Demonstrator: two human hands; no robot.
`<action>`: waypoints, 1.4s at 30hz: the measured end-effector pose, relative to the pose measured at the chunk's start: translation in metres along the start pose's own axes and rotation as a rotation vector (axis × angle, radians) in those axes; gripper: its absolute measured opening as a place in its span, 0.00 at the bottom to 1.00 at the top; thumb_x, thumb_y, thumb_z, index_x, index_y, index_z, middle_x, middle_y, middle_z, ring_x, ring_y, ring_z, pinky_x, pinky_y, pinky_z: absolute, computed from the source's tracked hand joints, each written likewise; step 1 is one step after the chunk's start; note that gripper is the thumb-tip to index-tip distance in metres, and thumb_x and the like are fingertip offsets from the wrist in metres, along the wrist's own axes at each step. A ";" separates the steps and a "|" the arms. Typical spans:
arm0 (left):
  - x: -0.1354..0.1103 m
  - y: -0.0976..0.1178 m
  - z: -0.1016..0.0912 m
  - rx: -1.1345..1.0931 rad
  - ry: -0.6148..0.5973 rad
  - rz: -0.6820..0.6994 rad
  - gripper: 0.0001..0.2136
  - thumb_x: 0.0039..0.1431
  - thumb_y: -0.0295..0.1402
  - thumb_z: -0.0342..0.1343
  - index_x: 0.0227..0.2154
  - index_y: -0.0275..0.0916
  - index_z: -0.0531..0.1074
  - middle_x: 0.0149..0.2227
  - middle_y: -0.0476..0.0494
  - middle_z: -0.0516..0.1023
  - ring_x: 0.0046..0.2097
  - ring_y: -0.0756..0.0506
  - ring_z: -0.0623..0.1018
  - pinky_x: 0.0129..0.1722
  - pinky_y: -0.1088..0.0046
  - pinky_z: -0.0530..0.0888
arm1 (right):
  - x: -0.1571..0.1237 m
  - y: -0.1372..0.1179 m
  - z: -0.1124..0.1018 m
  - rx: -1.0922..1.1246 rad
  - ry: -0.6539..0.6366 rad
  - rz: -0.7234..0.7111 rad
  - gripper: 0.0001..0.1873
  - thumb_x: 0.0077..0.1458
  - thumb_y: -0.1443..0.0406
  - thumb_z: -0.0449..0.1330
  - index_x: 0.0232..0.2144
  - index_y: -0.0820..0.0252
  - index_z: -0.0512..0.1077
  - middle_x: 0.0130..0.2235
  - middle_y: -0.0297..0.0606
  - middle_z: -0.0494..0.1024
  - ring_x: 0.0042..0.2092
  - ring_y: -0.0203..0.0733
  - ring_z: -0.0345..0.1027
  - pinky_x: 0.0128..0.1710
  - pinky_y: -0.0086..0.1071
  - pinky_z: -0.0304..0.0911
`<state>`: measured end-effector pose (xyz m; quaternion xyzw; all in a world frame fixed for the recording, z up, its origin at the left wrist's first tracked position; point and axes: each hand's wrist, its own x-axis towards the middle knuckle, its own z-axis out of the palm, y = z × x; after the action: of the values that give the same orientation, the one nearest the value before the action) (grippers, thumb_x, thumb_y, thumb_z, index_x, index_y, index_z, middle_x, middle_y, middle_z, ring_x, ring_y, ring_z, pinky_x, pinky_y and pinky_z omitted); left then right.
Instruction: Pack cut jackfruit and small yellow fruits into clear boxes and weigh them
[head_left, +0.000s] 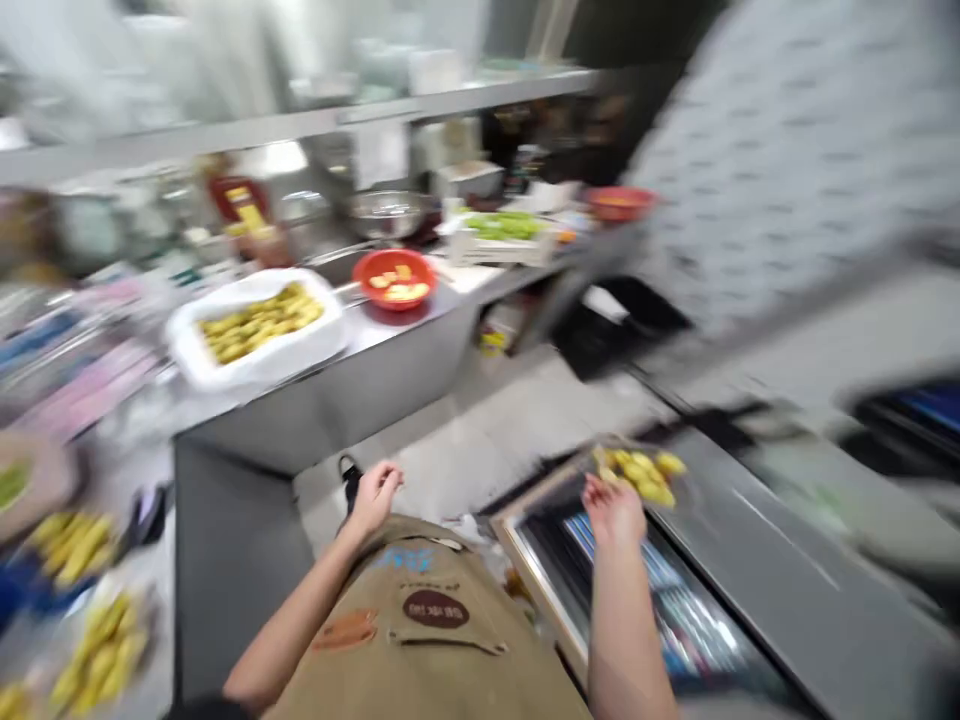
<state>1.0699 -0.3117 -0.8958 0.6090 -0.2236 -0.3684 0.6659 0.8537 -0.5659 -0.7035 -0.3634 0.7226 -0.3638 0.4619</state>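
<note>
The picture is smeared by motion. My right hand (613,508) reaches forward over a glass-topped case (675,600) and touches a clear tray of yellow pieces (641,477) resting on the case's far corner; its fingers are curled at the tray's edge. My left hand (373,492) hangs loosely in front of my tan apron (427,630), fingers half bent, with nothing visible in it.
A steel counter (360,380) on the left carries a white tub of yellow pieces (259,325) and a red bowl (394,278). More trays of yellow pieces (75,545) lie at the lower left. A person in a patterned grey garment (780,150) stands at the right.
</note>
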 end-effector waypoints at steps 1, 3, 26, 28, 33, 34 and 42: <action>-0.005 0.001 0.007 -0.109 -0.020 -0.071 0.18 0.62 0.56 0.60 0.33 0.47 0.71 0.34 0.38 0.76 0.38 0.38 0.78 0.40 0.56 0.77 | -0.009 0.006 0.004 -0.104 -0.048 -0.033 0.14 0.73 0.52 0.52 0.38 0.45 0.74 0.57 0.50 0.79 0.65 0.54 0.74 0.51 0.49 0.81; -0.012 0.002 0.011 -0.243 0.113 -0.146 0.23 0.60 0.60 0.63 0.38 0.44 0.73 0.37 0.41 0.77 0.38 0.42 0.77 0.40 0.60 0.79 | -0.021 0.018 0.026 -0.327 -0.224 -0.098 0.12 0.62 0.52 0.50 0.27 0.43 0.62 0.50 0.54 0.79 0.70 0.58 0.71 0.44 0.59 0.82; -0.329 0.003 -0.099 -0.493 2.142 -0.728 0.21 0.83 0.44 0.43 0.68 0.37 0.59 0.66 0.24 0.74 0.48 0.40 0.85 0.35 0.65 0.84 | -0.281 0.239 0.216 -1.303 -2.344 0.096 0.27 0.68 0.44 0.66 0.29 0.60 0.83 0.33 0.42 0.84 0.34 0.40 0.76 0.36 0.29 0.72; -0.347 0.001 -0.104 -0.441 2.183 -0.878 0.21 0.82 0.42 0.44 0.67 0.32 0.60 0.65 0.20 0.74 0.49 0.38 0.85 0.36 0.64 0.83 | -0.280 0.241 0.215 -1.349 -2.274 0.100 0.24 0.68 0.48 0.68 0.27 0.60 0.81 0.32 0.42 0.84 0.33 0.38 0.76 0.34 0.28 0.71; -0.355 0.015 -0.113 -0.152 2.226 -1.038 0.15 0.78 0.34 0.55 0.57 0.28 0.64 0.59 0.23 0.76 0.65 0.34 0.75 0.61 0.54 0.75 | -0.278 0.237 0.219 -1.363 -2.211 -0.006 0.20 0.68 0.54 0.69 0.26 0.59 0.80 0.30 0.40 0.83 0.32 0.40 0.75 0.34 0.29 0.71; -0.350 0.020 -0.117 -0.068 2.231 -1.008 0.14 0.77 0.31 0.56 0.57 0.28 0.64 0.61 0.23 0.74 0.68 0.35 0.71 0.65 0.54 0.71 | -0.278 0.234 0.221 -1.346 -2.197 -0.044 0.20 0.68 0.55 0.68 0.26 0.59 0.80 0.29 0.40 0.82 0.32 0.41 0.74 0.35 0.30 0.71; -0.208 0.087 -0.136 -0.013 1.619 0.036 0.13 0.78 0.45 0.59 0.43 0.39 0.73 0.38 0.48 0.78 0.36 0.51 0.77 0.40 0.73 0.77 | -0.320 0.150 0.230 -0.923 -2.213 -0.171 0.13 0.62 0.53 0.73 0.37 0.56 0.85 0.35 0.39 0.86 0.34 0.42 0.78 0.39 0.37 0.78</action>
<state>1.0601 -0.0666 -0.8010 0.6794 0.3201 0.1962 0.6305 1.1387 -0.2634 -0.7750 -0.6567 -0.0299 0.4091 0.6328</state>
